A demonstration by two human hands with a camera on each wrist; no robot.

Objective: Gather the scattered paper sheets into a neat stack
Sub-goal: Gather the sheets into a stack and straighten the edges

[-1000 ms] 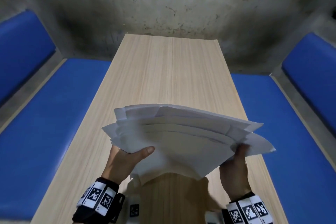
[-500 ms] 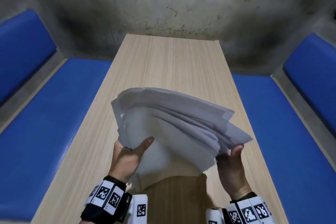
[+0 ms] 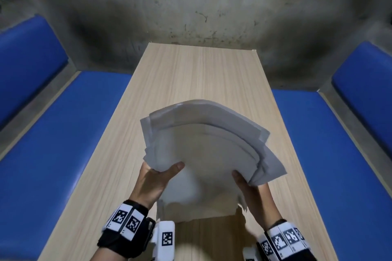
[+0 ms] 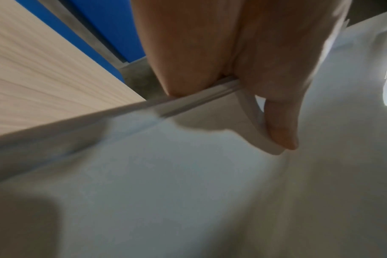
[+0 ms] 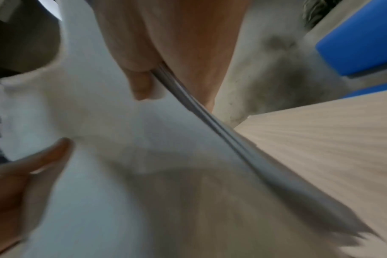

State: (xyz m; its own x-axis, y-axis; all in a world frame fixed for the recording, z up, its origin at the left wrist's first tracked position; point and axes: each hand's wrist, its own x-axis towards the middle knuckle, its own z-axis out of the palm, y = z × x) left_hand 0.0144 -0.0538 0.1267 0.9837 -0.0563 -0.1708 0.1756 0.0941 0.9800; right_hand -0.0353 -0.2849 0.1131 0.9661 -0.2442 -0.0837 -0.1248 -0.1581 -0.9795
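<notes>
Paper sheets (image 3: 203, 154) are bunched and tilted up over the near end of the table (image 3: 191, 74), edges uneven, probably so I can knock them square. My left hand (image 3: 152, 180) and right hand (image 3: 254, 193) each pinch a side, thumbs on top.

No text can be read anywhere; the wristbands (image 3: 127, 219) carry only black-and-white square marker patterns.

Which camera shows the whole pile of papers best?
The head view: the whole paper pile shows, sheets fanned unevenly, held by both hands. The wrist views show only blurred close-ups of its pinched edge.
</notes>
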